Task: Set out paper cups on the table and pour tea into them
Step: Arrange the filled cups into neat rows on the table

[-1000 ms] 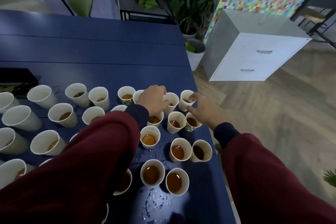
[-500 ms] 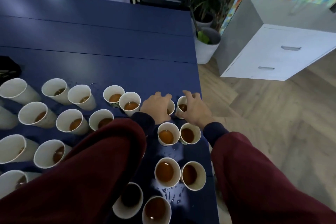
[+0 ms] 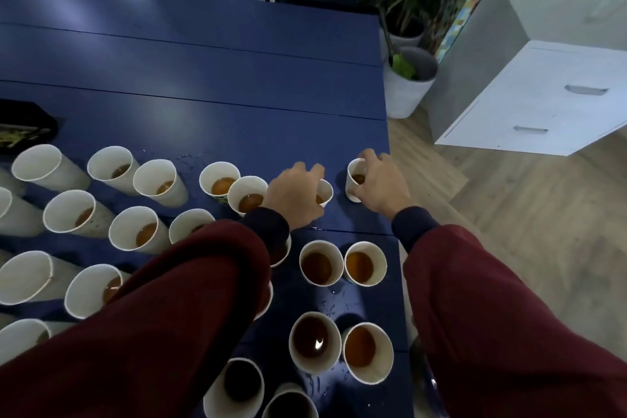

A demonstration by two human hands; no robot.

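Reaching forward over the blue bench (image 3: 203,78), both hands are on paper cups at the far right of the spread. The right hand (image 3: 381,188) grips the end cup (image 3: 353,187) from its right side, fingers curled over the far rim and thumb against the near wall; a little brown tea (image 3: 358,178) shows inside. The left hand (image 3: 294,197) lies over the neighbouring cup (image 3: 326,192), just left of the right hand, its fingers curled down round the far side so that only the right part of the rim and wall shows. Both held cups stand upright on the bench, with a narrow gap between them. Just left of the left hand two filled cups (image 3: 249,197) stand rim against rim. Between the two maroon sleeves, nearer the person, a pair of cups (image 3: 320,265) sits side by side, and a closer pair (image 3: 315,339) sits nearer again, with water droplets (image 3: 327,304) on the bench between the pairs. Left of the left sleeve, rows of further cups (image 3: 139,234) hold small amounts of tea. Well to the left of both hands lies a black tray (image 3: 23,122). Beyond the right hand, off the bench, a white plant pot (image 3: 407,88) and a white drawer cabinet (image 3: 543,102) stand on the wooden floor.
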